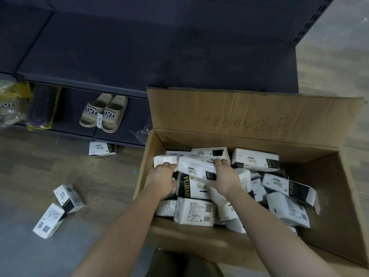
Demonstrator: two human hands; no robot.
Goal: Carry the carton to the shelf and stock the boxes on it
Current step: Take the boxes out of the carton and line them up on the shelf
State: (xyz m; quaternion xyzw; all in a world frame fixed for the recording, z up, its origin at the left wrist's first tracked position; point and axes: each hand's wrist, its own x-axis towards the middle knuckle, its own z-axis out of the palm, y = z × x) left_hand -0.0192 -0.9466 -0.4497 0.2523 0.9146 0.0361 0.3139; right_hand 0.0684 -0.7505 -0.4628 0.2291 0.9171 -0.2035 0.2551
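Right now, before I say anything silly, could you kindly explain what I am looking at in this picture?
There is no machine here: these are a person's two bare hands, filmed by one camera worn on the head, looking forward and down. An open carton stands on the floor before a dark shelf and holds many white tissue packs. The right hand grips one pack at its end; the left hand curls its fingers over the pack beside it. Three loose packs lie on the floor to the left, and a pair of slippers sits on the shelf's lowest level.
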